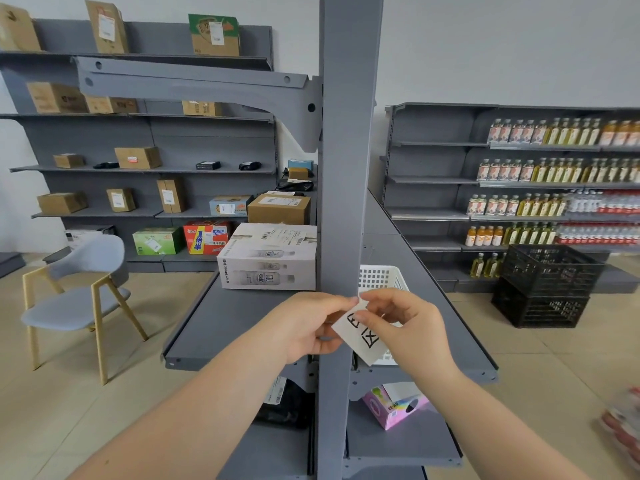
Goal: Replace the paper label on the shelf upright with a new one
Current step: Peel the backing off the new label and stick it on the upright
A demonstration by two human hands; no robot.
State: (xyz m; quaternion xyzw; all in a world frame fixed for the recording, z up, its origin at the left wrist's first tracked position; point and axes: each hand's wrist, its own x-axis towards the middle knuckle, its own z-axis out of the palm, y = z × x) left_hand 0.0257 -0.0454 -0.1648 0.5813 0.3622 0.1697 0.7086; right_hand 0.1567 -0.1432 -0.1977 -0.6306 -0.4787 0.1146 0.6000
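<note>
A tall grey shelf upright (348,150) rises through the middle of the view. In front of its lower part I hold a white paper label (363,336) with black characters, tilted. My left hand (311,323) pinches the label's upper left corner between thumb and fingers. My right hand (401,323) grips its upper right side, fingers covering part of the print. The label hangs just to the right of the upright's front face, about level with the grey shelf board (214,327). I cannot tell whether the label touches the upright.
A white carton of bottled water (268,259) sits on the left shelf board. A white mesh basket (381,277) stands behind my right hand. A pink box (394,408) lies on the lower shelf. Black crates (547,285) stand right, a grey chair (79,292) left.
</note>
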